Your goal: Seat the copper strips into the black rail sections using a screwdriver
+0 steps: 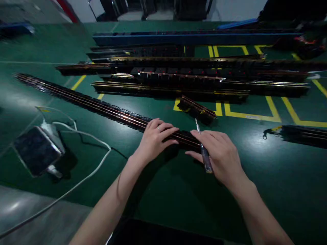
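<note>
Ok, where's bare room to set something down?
Right of the right hand, below the dark piece at the right edge; also between the forearms. Crowded beyond the long strip under the left hand, among the dark rails, and around the screened device.

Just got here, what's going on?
Someone is working on a long dark rail lying on a green surface. Their left hand is on the rail; their right hand, beside it, holds a screwdriver, tip pointing away from them. A short rail piece and more rails lie beyond.

Dim overall, glare patching the green tabletop (255, 153) (far blue rail (158, 39) blurred).
</note>
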`<action>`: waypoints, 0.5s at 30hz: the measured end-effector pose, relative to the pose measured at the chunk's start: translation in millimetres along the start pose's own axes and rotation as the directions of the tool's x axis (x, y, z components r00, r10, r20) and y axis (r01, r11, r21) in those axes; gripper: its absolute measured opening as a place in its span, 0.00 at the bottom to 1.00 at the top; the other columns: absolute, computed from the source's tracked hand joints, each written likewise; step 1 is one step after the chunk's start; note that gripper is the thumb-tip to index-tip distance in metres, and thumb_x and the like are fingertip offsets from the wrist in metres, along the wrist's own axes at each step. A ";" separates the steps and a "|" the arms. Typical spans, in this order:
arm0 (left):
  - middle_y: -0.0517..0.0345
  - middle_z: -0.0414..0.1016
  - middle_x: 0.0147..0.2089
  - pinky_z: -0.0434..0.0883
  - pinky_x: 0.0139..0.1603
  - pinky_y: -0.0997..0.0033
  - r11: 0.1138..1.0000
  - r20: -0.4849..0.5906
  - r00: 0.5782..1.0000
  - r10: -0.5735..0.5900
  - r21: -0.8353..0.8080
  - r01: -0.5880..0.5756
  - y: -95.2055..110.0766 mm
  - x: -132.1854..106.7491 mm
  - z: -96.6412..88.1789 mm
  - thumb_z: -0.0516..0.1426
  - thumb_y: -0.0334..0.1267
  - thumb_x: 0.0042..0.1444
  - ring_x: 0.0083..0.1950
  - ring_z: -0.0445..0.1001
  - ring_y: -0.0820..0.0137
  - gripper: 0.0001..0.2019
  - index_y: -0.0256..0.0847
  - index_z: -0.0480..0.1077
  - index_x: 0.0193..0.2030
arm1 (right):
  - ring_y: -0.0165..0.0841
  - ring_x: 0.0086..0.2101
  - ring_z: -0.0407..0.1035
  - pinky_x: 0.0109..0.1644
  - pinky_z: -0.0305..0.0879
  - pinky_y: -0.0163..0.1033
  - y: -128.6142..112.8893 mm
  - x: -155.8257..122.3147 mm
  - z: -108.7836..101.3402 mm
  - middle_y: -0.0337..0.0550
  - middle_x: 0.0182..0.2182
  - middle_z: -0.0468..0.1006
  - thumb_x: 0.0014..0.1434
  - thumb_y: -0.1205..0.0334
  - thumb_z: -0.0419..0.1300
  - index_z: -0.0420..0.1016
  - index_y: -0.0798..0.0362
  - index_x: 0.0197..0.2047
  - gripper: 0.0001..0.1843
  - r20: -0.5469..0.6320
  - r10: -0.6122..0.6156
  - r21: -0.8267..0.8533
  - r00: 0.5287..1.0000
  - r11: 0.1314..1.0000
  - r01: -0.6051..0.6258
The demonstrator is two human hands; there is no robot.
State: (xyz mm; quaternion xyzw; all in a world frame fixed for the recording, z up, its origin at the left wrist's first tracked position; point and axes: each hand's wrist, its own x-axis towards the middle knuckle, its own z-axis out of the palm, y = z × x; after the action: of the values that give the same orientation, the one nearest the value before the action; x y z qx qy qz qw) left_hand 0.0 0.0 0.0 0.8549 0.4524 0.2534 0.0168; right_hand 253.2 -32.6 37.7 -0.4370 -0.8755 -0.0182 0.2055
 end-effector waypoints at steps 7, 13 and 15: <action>0.57 0.69 0.63 0.51 0.73 0.54 0.999 0.041 0.999 0.020 -0.029 -0.019 8.8 1.0 -11.4 0.56 0.53 0.62 0.65 0.63 0.64 0.26 0.47 0.64 0.64 | 0.36 0.45 0.73 0.44 0.68 0.40 29.2 -5.8 -4.3 0.42 0.47 0.78 0.63 0.48 0.59 0.71 0.49 0.52 0.19 0.246 0.118 0.092 0.962 0.985 -0.144; 0.58 0.70 0.62 0.48 0.73 0.50 0.976 -0.045 0.975 -0.217 -0.042 0.216 -38.2 -13.8 -28.6 0.57 0.51 0.62 0.67 0.63 0.63 0.21 0.49 0.67 0.60 | 0.36 0.38 0.72 0.39 0.71 0.40 83.3 -42.2 -28.1 0.46 0.41 0.76 0.54 0.33 0.62 0.72 0.50 0.50 0.32 0.466 0.232 0.091 0.854 0.947 -0.307; 0.60 0.73 0.58 0.50 0.72 0.51 0.971 -0.018 0.973 -0.230 -0.069 0.228 -40.2 -12.6 -24.0 0.58 0.52 0.61 0.62 0.66 0.64 0.19 0.50 0.70 0.56 | 0.39 0.40 0.72 0.42 0.72 0.44 85.4 -42.6 -31.5 0.48 0.43 0.76 0.51 0.30 0.62 0.72 0.49 0.51 0.35 0.426 0.247 0.069 0.871 0.950 -0.303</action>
State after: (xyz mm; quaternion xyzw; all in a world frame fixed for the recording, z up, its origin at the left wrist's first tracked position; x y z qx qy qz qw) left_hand -47.3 9.1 5.2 0.7926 0.5395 0.2757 0.0685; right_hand 352.8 -18.9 37.9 -0.5364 -0.8269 0.1624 0.0457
